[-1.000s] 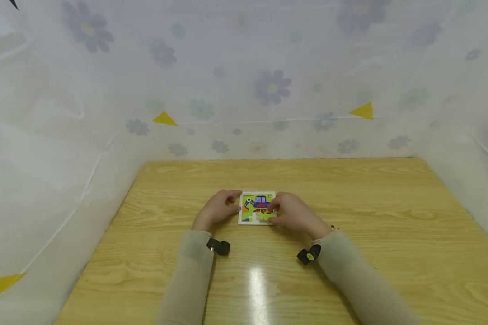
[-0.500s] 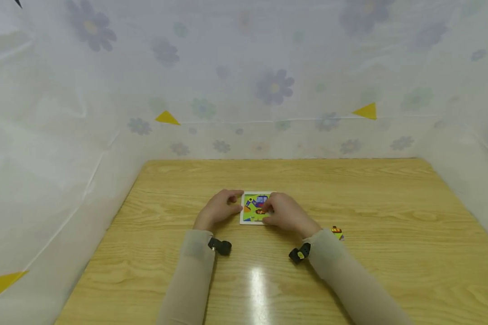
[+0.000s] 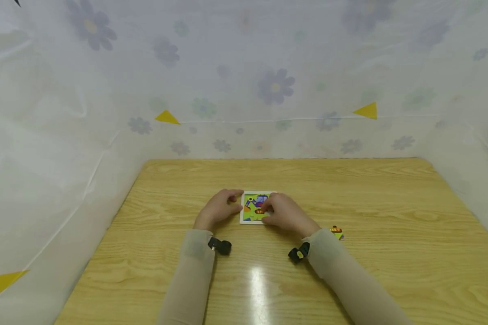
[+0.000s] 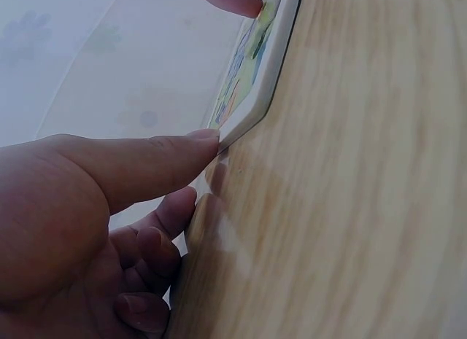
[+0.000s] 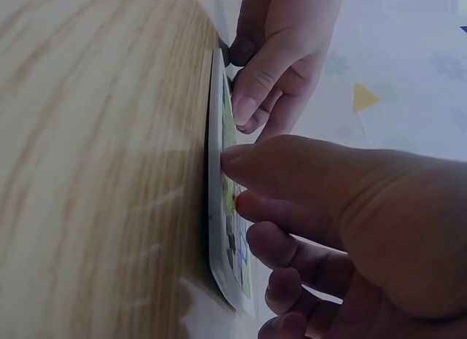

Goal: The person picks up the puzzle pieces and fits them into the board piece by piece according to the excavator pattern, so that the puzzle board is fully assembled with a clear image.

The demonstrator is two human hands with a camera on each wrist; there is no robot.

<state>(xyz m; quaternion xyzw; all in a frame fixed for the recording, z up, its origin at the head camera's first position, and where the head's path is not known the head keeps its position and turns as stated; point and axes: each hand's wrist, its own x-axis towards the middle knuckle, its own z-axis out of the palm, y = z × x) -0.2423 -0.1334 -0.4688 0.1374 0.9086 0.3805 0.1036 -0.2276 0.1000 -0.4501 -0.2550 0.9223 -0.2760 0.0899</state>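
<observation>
A small jigsaw puzzle board (image 3: 241, 219) with a white rim and a blue-purple digger picture on green lies on the table. My left hand (image 3: 218, 209) holds its left edge, thumb on the rim and index finger at the far left corner. My right hand (image 3: 288, 214) reaches over the right side, hiding that part of the picture. In the right wrist view, its thumb and index finger pinch at a green puzzle piece (image 5: 230, 202) at the board's surface; the hand covers most of the piece. Its other fingers curl beside the board.
A loose puzzle piece (image 3: 336, 233), red, yellow and green, lies on the wooden table (image 3: 382, 203) just beyond the right sleeve. White flowered sheeting (image 3: 236, 81) with yellow triangles encloses the back and sides of the table.
My right hand has shifted left over the board, and the pale gap along the picture's bottom edge no longer shows. More of the loose piece has come into view. My left hand stays at the edge.
</observation>
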